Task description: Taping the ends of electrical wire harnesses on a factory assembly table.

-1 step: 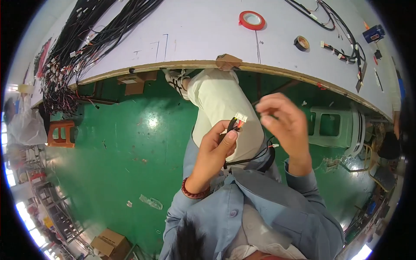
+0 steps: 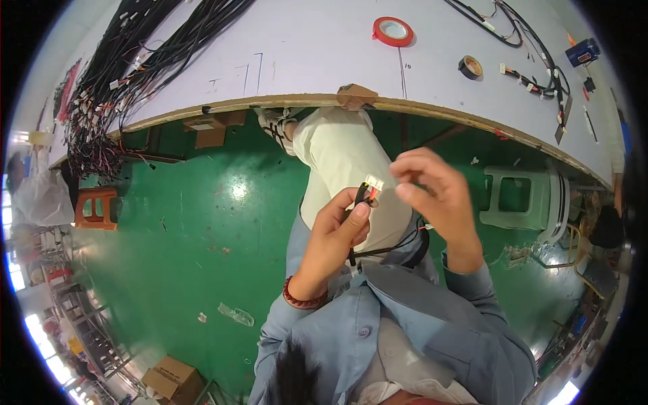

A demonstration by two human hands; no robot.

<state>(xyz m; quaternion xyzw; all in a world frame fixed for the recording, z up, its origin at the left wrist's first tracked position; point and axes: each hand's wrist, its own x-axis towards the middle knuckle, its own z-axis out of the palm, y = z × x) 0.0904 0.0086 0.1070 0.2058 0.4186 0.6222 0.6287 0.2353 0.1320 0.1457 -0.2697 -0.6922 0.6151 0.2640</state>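
Note:
My left hand pinches a thin black cable just below a small white connector with red and orange wires. The cable loops down over my lap to the right. My right hand hovers right beside the connector, fingers curled, fingertips close to it; whether they touch it is unclear. Both hands are held above my knee in light trousers, below the edge of a white workbench.
On the workbench lie black wire harness bundles at left, a red tape roll, a black tape roll and more cables at right. A pale green stool and an orange stool stand on the green floor. A cardboard box sits at lower left.

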